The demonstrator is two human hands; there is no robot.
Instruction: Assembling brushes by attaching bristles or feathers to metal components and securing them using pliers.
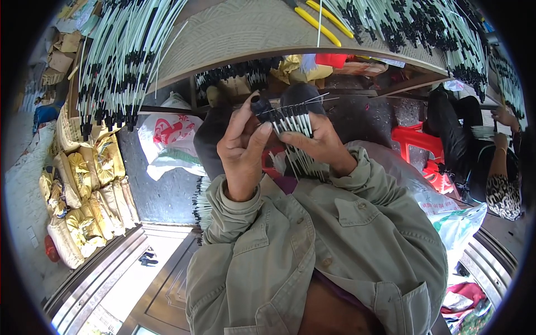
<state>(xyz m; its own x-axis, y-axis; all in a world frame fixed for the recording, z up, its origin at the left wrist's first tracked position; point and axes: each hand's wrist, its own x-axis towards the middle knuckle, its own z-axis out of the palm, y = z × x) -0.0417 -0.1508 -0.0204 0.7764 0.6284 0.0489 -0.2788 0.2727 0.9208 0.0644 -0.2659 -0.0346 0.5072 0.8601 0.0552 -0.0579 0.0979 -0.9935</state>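
In front of my chest, my right hand (321,144) is closed round a flat row of thin white cables with black ends (298,124), its thumb pressed across them. A thin straight wire or rod (330,99) runs crosswise at their black ends and sticks out to the right. My left hand (241,144) pinches a black piece that looks like a roll of tape (260,105) at the left end of the row. Whether the tape is stuck to the cables cannot be made out. More cables (306,162) hang below my right hand.
Ahead is a table (234,33) bearing large bunches of similar cables (125,61) and yellow-handled pliers (317,25). Wrapped bundles (92,195) are stacked at left, near a white plastic bag (170,137). At right are a red stool (419,142) and another person's arm (498,162).
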